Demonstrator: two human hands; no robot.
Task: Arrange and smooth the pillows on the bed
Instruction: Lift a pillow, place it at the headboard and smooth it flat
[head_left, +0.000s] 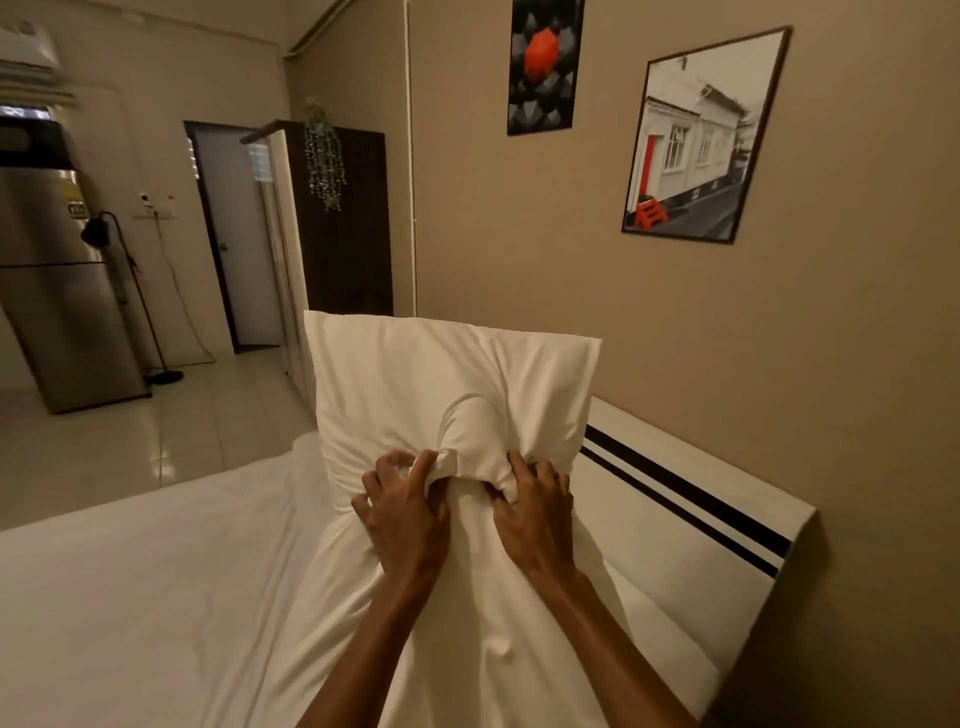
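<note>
White rectangular pillow (447, 384) upright at bed (130, 597) head edge, left hand (402, 512) and right hand (535, 512) both clenched on bunched, creased cotton casing.

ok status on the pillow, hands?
Left hand and right hand both bunching the pillow mid-cover. Pillow upright, creased, above the bed. Nothing blocking.

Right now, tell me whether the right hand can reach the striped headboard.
Probably yes: the right hand lies close beside the headboard with nothing between, but its fingers must first release the pillow.
</note>
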